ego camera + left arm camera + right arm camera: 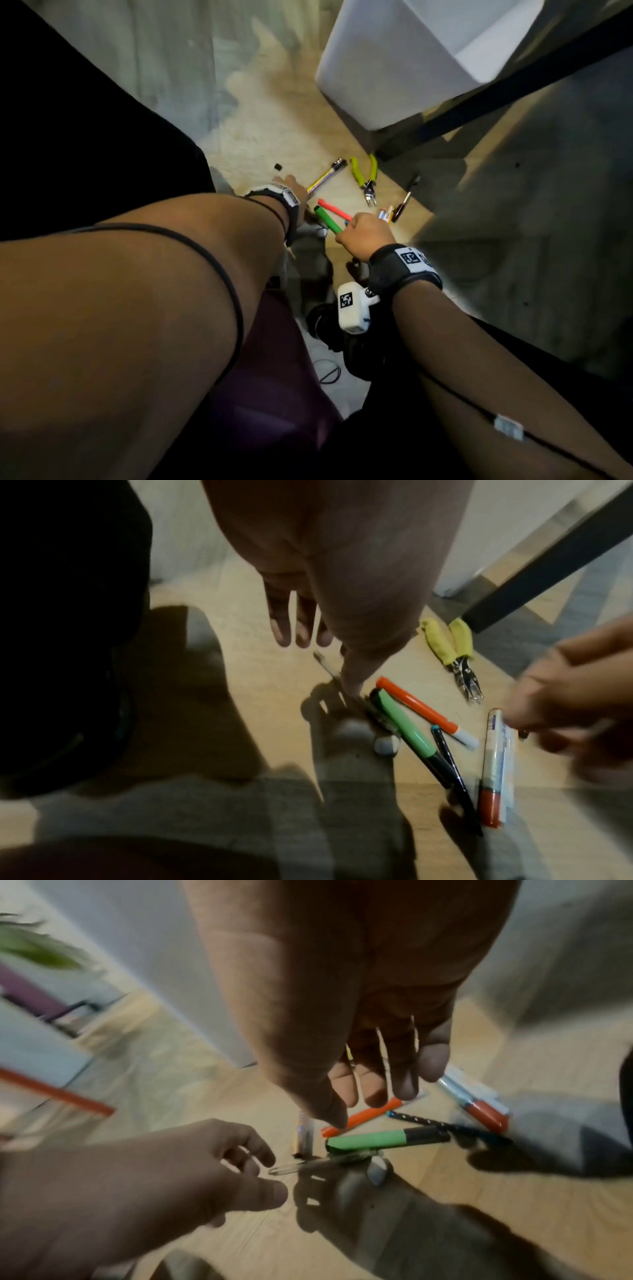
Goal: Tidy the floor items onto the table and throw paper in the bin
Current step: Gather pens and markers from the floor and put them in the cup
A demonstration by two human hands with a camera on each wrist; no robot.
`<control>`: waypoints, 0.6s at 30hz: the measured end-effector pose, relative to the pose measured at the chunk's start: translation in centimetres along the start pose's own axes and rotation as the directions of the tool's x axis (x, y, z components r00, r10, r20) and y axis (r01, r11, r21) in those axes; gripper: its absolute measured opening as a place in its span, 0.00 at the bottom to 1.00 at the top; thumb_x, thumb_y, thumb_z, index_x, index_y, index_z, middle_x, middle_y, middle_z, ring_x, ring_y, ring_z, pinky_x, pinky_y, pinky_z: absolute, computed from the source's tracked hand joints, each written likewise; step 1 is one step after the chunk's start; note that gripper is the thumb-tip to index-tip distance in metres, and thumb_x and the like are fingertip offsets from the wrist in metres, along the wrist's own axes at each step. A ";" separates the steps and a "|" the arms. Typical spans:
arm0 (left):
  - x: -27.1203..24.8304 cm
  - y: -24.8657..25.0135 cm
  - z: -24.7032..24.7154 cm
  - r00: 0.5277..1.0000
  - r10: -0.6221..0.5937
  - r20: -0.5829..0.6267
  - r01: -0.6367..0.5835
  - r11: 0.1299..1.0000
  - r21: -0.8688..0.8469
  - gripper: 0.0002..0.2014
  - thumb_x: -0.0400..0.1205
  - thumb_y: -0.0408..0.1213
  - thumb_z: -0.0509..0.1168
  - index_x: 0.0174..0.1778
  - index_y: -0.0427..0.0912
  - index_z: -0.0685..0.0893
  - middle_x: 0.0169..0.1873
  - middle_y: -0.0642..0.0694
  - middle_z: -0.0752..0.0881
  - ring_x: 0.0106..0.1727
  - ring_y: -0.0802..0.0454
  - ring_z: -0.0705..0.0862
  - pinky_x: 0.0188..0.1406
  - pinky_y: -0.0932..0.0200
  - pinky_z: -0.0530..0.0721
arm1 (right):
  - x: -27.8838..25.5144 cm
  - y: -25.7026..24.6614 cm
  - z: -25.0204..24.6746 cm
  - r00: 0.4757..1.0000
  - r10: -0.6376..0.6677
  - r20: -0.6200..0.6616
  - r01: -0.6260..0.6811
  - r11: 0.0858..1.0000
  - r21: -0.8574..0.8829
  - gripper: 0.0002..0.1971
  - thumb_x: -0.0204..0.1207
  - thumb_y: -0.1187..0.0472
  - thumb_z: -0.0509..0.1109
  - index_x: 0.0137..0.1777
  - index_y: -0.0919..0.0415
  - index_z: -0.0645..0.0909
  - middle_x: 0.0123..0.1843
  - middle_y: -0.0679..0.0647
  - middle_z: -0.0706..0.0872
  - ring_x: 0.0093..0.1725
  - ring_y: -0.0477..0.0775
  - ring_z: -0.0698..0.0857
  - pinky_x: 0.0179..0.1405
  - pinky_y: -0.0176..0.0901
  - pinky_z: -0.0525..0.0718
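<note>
On the floor beside the pliers (pixel 364 178), both hands are hovering released over the pens: right hand (pixel 364 236) by the green marker (pixel 327 219), left hand (pixel 291 186) reaching; I'd gather several together.

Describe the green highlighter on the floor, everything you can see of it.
The green highlighter is a stubby plastic marker with a light green barrel and a black end section. It lies flat on the wooden floor, capped as far as can be told, in a cluster of pens. The orange highlighter lies close alongside it, and a thin dark pen lies close by its black end. Neither hand grips it.
</note>
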State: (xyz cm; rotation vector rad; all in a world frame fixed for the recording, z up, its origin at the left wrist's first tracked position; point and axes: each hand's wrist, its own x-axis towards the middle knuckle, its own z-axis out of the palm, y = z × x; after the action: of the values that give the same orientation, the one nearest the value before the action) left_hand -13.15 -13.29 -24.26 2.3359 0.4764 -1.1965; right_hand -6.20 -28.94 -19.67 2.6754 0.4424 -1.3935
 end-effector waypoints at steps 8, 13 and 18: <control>4.6 0.9 3.9 0.982 -0.088 -0.170 0.083 0.996 -0.038 0.31 0.79 0.32 0.68 0.79 0.44 0.70 0.70 0.35 0.70 0.71 0.30 0.73 0.62 0.35 0.83 | 7.6 1.1 3.6 0.993 0.052 -0.105 -0.033 0.983 0.181 0.07 0.79 0.63 0.71 0.45 0.50 0.88 0.58 0.58 0.94 0.62 0.64 0.89 0.62 0.48 0.85; 6.1 0.2 4.8 0.983 -0.014 -0.185 0.034 0.994 0.107 0.32 0.78 0.33 0.70 0.81 0.49 0.72 0.67 0.38 0.72 0.67 0.32 0.76 0.60 0.38 0.83 | 9.2 1.2 6.1 0.993 0.029 -0.116 -0.023 0.998 0.052 0.16 0.78 0.66 0.74 0.64 0.53 0.88 0.65 0.61 0.88 0.65 0.67 0.88 0.64 0.54 0.88; 7.0 -0.4 5.3 0.976 0.071 -0.204 -0.020 0.969 0.245 0.27 0.80 0.36 0.70 0.77 0.50 0.79 0.64 0.40 0.76 0.66 0.34 0.77 0.60 0.38 0.81 | 10.5 1.7 7.4 0.989 0.035 -0.142 -0.036 0.999 -0.005 0.19 0.80 0.64 0.74 0.71 0.57 0.85 0.67 0.63 0.87 0.67 0.68 0.88 0.66 0.55 0.87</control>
State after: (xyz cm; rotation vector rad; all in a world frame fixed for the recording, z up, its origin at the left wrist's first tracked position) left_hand -12.91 -15.22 -32.85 2.6849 0.3612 -1.0389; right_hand -5.84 -29.89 -32.59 2.7727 0.4083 -1.1941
